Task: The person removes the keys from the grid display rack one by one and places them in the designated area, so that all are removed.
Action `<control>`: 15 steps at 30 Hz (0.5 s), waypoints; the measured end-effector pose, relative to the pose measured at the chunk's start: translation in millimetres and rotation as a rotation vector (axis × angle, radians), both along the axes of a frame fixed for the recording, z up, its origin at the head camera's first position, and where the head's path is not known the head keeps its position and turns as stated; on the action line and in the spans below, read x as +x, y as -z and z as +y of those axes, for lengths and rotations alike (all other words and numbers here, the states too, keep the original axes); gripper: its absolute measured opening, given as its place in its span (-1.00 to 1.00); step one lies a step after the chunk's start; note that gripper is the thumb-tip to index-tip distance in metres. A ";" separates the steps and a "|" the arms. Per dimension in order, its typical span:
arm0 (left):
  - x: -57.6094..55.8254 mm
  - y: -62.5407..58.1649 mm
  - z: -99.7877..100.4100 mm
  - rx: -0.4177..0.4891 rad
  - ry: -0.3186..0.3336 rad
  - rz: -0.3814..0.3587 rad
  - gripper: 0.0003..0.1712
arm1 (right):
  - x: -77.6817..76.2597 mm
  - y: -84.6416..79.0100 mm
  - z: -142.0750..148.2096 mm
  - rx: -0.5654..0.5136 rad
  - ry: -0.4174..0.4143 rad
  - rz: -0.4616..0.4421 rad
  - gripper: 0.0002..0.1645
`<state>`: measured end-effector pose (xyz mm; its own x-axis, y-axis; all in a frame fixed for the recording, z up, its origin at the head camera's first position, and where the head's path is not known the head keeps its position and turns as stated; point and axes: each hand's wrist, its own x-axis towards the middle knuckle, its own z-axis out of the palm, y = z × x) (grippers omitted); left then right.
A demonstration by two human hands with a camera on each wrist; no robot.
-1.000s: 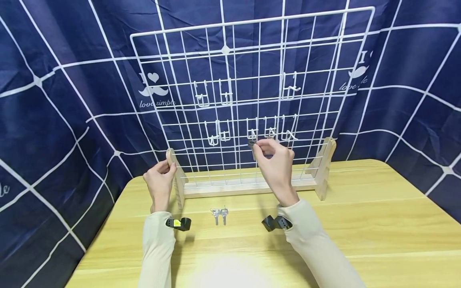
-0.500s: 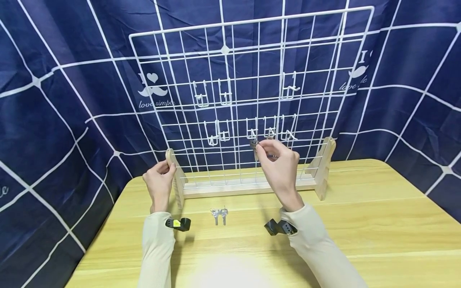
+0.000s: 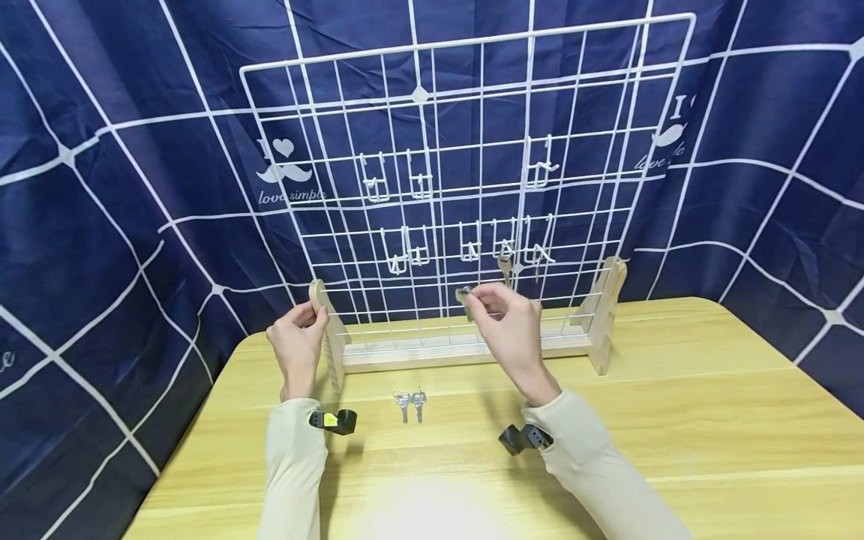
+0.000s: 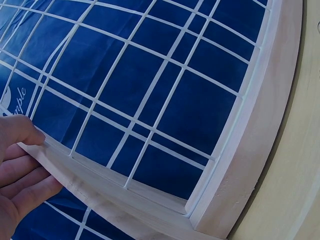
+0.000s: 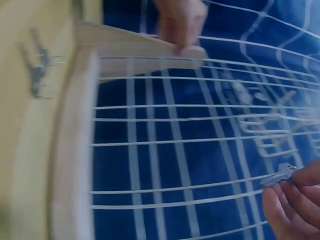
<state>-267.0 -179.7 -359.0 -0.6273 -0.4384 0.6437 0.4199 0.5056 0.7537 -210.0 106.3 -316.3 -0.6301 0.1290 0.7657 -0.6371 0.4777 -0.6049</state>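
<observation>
My right hand point(image 3: 508, 326) pinches a small metal key point(image 5: 278, 175) between thumb and fingers, in front of the white wire grid rack point(image 3: 466, 37) and below its lower row of hooks. With thumb and fingers, my left hand point(image 3: 297, 345) grips the top of the rack's left wooden upright point(image 4: 95, 195). White wire hooks point(image 3: 470, 250) hang on the grid in two rows. From one lower hook hangs a key point(image 3: 505, 264), partly behind the right hand; something thin hangs from the hook to its right.
Two silver keys point(image 3: 410, 406) lie on the wooden table point(image 3: 709, 420) in front of the rack. The rack's right wooden upright point(image 3: 608, 315) stands right of my right hand. A dark blue curtain point(image 3: 763, 187) with white lines hangs behind and at both sides.
My right hand has moved down and toward me from a lower-row hook, the key coming along. That hook now bears no key. My left hand stays on the upright.
</observation>
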 end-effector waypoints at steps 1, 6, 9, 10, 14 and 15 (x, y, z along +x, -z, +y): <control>0.2 -0.1 0.1 0.000 -0.002 -0.003 -0.80 | -0.9 4.6 -0.6 0.009 -0.015 -0.023 -0.94; 0.9 -0.5 0.8 -0.003 -0.005 -0.009 -0.81 | -5.9 25.4 -4.3 0.043 -0.045 -0.149 -0.94; 1.8 -1.1 1.5 -0.001 -0.008 -0.006 -0.81 | -8.7 34.1 -7.3 0.051 -0.066 -0.274 -0.94; 2.2 -1.4 1.7 0.000 -0.010 -0.005 -0.81 | -9.6 36.7 -8.3 0.050 -0.083 -0.326 -0.95; 2.6 -2.2 2.0 0.001 -0.012 0.001 -0.81 | -12.0 46.9 -11.7 0.024 -0.167 -0.539 -0.95; 2.6 -2.3 1.9 0.001 -0.012 0.002 -0.81 | -13.0 50.4 -12.2 0.032 -0.174 -0.577 -0.95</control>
<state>-264.4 -177.7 -356.7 -0.6208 -0.4464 0.6444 0.4154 0.5099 0.7533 -223.0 94.1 -366.6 -0.9549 -0.0305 0.2954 -0.2804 0.4193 -0.8635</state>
